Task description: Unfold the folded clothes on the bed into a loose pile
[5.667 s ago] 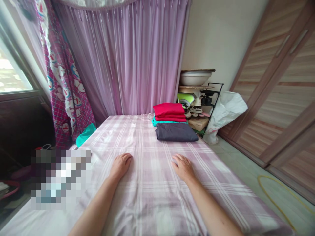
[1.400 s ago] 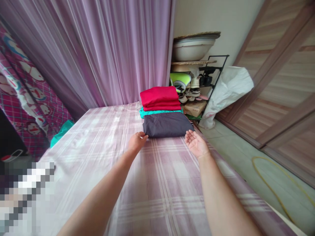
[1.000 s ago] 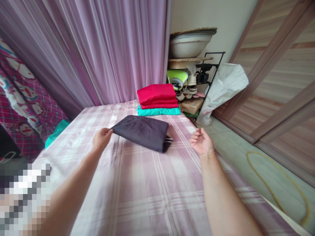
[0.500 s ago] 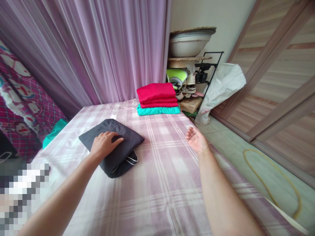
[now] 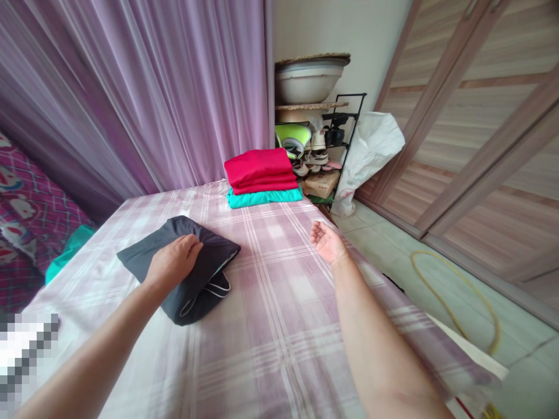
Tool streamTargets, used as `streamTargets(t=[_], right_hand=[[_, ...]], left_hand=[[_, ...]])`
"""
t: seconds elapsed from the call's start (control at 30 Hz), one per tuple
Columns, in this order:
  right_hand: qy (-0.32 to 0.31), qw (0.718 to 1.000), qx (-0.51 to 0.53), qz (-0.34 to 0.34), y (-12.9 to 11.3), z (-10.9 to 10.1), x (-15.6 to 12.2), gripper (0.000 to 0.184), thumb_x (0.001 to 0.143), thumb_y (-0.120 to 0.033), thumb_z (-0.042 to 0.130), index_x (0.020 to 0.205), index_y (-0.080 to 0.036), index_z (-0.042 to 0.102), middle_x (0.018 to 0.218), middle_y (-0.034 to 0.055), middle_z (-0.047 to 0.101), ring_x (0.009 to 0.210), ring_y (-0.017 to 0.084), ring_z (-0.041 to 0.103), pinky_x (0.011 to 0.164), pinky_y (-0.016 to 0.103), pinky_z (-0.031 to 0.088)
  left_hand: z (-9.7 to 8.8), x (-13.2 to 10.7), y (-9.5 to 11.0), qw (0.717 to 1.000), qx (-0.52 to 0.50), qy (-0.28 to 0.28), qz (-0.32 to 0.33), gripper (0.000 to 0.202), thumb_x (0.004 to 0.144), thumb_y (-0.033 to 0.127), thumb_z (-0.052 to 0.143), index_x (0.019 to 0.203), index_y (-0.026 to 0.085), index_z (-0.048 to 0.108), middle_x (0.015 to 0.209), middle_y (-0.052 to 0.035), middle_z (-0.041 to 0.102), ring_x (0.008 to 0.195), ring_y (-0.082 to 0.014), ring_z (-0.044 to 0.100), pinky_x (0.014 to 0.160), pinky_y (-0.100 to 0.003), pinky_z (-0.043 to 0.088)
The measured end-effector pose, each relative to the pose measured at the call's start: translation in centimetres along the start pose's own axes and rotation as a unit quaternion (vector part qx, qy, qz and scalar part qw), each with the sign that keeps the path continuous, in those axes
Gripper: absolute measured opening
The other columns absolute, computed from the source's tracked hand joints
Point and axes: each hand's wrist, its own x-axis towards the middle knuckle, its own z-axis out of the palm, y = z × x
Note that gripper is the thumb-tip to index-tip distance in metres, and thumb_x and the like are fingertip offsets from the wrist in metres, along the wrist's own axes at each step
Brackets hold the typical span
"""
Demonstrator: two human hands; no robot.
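A folded dark grey garment (image 5: 209,247) with thin white cord or piping lies on the plaid bedsheet (image 5: 271,326). Its near end is bunched up. On top of it is my left hand (image 5: 174,259), its fingers drawn together and pinching the cloth. My right hand (image 5: 328,243) is held over the right side of the bed, palm turned up and fingers loosely curled, with nothing in it. Farther back sits a stack of folded cloth, red (image 5: 262,169) over turquoise (image 5: 266,198).
Purple curtains (image 5: 196,87) hang behind the bed. A black rack (image 5: 356,116) with shoes and a large basin (image 5: 310,81) stands beyond the far corner, near a white bag (image 5: 371,151). Wooden wardrobe doors (image 5: 480,145) and a yellow hose (image 5: 480,297) are on the right.
My left hand's fingers have closed together on the dark garment, pulling its cloth up slightly. My right hand keeps its pose. The whole view has shifted, so things appear farther left.
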Motion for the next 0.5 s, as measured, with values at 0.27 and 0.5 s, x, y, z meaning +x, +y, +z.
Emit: streamTargets(t=[0.27, 0.5], right_hand=[[0.03, 0.999, 0.017, 0.015, -0.2, 0.6, -0.3, 0.007, 0.082, -0.016, 0.069, 0.081, -0.022, 0.066, 0.068, -0.0034, 0.07, 0.06, 0.009, 0.065, 0.052, 0.017, 0.053], [0.029, 0.999, 0.03, 0.015, 0.0, 0.7, -0.3, 0.007, 0.083, -0.015, 0.068, 0.081, -0.022, 0.067, 0.068, -0.003, 0.071, 0.06, 0.009, 0.065, 0.053, 0.016, 0.052]], left_hand=[[-2.5, -5.4, 4.1, 0.969, -0.141, -0.086, 0.183, 0.035, 0.092, 0.051, 0.034, 0.079, 0.028, 0.057, 0.081, -0.0031, 0.066, 0.077, -0.02, 0.065, 0.071, -0.03, 0.046], [-3.6, -3.1, 2.6, 0.958, -0.122, -0.195, 0.169, 0.026, 0.088, 0.046, 0.051, 0.071, 0.029, 0.062, 0.078, 0.0031, 0.069, 0.075, -0.0201, 0.065, 0.069, -0.029, 0.045]])
